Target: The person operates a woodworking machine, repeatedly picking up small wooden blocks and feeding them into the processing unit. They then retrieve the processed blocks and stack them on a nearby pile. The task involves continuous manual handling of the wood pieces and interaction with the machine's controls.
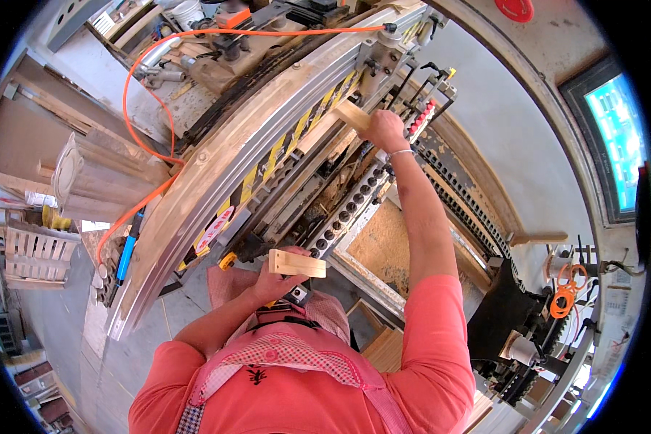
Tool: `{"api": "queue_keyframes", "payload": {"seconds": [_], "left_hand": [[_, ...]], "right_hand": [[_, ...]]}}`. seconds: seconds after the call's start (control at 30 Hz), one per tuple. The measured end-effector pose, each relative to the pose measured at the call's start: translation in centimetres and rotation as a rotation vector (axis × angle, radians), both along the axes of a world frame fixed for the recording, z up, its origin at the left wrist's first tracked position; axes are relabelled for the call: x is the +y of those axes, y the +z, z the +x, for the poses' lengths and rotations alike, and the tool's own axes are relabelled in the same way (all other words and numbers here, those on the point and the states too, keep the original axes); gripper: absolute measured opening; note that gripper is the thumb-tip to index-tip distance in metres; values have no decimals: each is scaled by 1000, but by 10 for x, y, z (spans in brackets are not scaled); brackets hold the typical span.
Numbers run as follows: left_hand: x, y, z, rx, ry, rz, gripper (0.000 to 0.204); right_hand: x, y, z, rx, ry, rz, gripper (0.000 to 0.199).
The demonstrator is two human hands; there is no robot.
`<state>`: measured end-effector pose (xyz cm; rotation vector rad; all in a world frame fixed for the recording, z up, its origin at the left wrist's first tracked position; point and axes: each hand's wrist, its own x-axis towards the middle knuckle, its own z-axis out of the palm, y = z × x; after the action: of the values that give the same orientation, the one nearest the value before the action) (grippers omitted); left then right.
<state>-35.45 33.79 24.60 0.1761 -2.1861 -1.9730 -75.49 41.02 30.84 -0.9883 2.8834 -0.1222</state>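
Observation:
My left hand (270, 285) is closed around a short pale wooden block (297, 264), held close in front of my body. Small dark holes show at the block's left end. Farther off, my right arm is stretched out over a machine (346, 211). At its far end my right hand (385, 131) grips a second pale wooden piece (352, 114), next to a yellow-and-black striped rail. The fingertips of that hand are partly hidden behind the wrist and the wood. A row of round black fittings runs along the machine between my hands.
A curved metal beam (217, 145) spans the left side, with an orange hose (127, 108) looping over it. Sawdust (383, 246) fills a tray under my right arm. At right are a lit screen (616, 137), a red button (514, 9) and orange scissors (566, 291).

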Motion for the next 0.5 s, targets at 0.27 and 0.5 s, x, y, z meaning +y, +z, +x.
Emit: {"api": "queue_keyframes", "payload": {"seconds": [0.27, 0.5], "left_hand": [[-3, 11, -4, 33, -41, -154, 44], [-1, 6, -5, 3, -19, -78, 43]], "right_hand": [[-4, -7, -6, 11, 18, 5, 42], [-3, 0, -6, 12, 60, 23, 38]]}}
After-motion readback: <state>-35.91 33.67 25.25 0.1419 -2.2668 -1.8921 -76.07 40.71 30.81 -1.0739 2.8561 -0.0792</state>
